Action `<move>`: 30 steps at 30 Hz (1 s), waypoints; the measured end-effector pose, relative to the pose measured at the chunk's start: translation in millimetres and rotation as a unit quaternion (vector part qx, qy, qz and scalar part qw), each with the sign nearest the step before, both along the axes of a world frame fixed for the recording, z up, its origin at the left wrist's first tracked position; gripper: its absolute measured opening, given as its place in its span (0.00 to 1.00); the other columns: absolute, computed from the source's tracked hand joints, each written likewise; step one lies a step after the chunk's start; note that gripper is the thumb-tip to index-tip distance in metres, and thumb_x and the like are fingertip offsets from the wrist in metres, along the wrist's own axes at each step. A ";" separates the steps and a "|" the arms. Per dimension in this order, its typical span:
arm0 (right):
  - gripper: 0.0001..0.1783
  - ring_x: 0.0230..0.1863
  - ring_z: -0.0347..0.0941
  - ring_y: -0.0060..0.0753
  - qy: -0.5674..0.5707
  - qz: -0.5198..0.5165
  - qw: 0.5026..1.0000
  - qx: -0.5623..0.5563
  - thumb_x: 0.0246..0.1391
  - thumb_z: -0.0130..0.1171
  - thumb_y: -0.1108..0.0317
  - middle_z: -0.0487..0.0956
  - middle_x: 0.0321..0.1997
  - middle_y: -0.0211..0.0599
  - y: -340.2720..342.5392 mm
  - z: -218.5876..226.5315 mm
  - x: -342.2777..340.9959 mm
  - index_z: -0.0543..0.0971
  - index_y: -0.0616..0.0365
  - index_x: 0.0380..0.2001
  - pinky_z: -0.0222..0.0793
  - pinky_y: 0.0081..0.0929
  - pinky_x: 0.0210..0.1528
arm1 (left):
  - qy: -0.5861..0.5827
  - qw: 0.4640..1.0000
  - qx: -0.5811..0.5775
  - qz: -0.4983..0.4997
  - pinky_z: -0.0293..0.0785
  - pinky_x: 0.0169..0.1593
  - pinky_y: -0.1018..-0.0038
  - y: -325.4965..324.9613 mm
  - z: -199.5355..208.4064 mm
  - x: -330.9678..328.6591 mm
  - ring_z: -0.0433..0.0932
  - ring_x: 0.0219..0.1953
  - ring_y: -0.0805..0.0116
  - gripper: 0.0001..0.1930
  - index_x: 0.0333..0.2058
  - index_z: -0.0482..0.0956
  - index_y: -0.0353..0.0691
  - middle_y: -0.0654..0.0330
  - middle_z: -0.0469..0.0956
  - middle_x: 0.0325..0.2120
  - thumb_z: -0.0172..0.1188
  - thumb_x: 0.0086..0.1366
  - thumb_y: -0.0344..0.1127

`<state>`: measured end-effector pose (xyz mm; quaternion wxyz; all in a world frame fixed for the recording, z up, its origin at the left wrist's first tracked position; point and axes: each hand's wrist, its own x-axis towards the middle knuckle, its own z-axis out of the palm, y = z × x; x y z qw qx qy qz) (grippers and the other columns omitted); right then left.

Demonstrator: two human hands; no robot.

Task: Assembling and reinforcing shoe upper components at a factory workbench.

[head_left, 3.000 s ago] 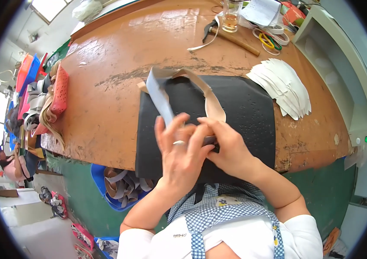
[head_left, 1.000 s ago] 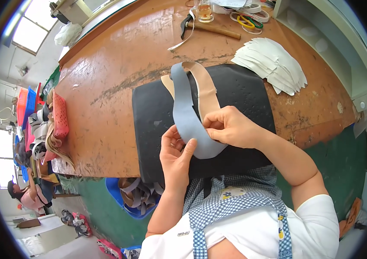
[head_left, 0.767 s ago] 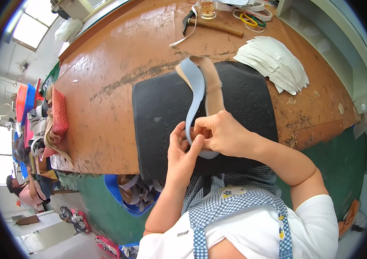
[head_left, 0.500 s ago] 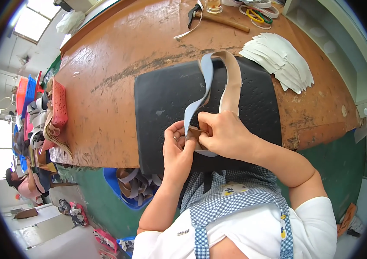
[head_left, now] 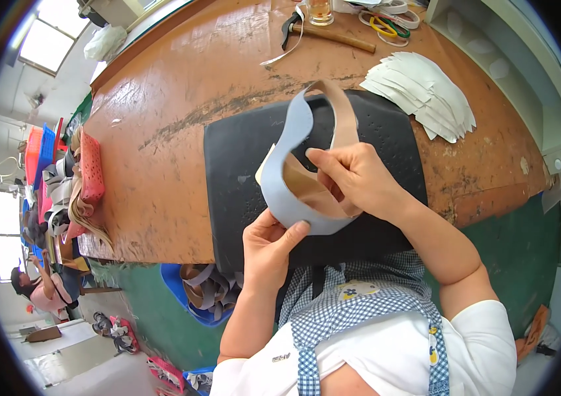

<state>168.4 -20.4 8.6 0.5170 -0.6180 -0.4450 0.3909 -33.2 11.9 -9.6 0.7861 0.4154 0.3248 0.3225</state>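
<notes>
A curved strip of material [head_left: 288, 191], light blue on one face and tan on the other, forms a loop above a black mat [head_left: 234, 152]. My left hand [head_left: 272, 245] pinches its near lower edge between thumb and fingers. On the right side of the loop, my right hand [head_left: 357, 178] is closed on the strip, its thumb lying toward the middle; some of its fingers are hidden behind the band. A pale cream corner sticks out at the loop's left side.
White cut pieces [head_left: 419, 92] lie fanned out right of the mat. Farther back are a hammer [head_left: 336, 38], a glass [head_left: 320, 12] and coloured bands [head_left: 386, 26]. A red basket [head_left: 90, 168] stands left; a blue tub [head_left: 191, 300] of strips sits below the table. Another person [head_left: 46, 290] is far left.
The strip has been turned and opened into a wider loop, its blue face now toward me. My left hand has shifted down along its edge; my right hand has risen slightly to the right.
</notes>
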 end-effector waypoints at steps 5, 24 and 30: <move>0.21 0.20 0.63 0.11 0.073 0.100 0.984 -0.128 0.64 0.58 0.56 0.71 0.16 0.24 -17.6 14.1 6.0 0.79 0.61 0.21 0.57 0.16 0.20 | -0.021 0.996 0.073 0.055 0.75 0.50 0.75 4.3 7.2 15.4 0.78 0.42 0.75 0.15 0.46 0.78 0.31 0.60 0.80 0.40 0.67 0.60 0.23; 0.18 0.25 0.71 0.16 0.034 0.100 0.988 -0.108 0.58 0.62 0.60 0.78 0.20 0.31 -3.9 -13.1 3.9 0.82 0.68 0.26 0.68 0.22 0.30 | 0.023 0.990 0.107 0.083 0.72 0.39 0.83 1.4 -3.5 7.7 0.76 0.34 0.81 0.08 0.41 0.78 0.32 0.64 0.81 0.34 0.62 0.67 0.30; 0.20 0.36 0.75 0.19 0.088 0.140 0.984 -0.067 0.44 0.76 0.67 0.81 0.33 0.31 -22.6 0.0 -7.9 0.81 0.66 0.38 0.71 0.22 0.43 | -0.020 0.991 0.043 0.121 0.71 0.44 0.80 8.9 -8.6 9.8 0.77 0.38 0.79 0.10 0.44 0.78 0.32 0.63 0.81 0.38 0.62 0.66 0.29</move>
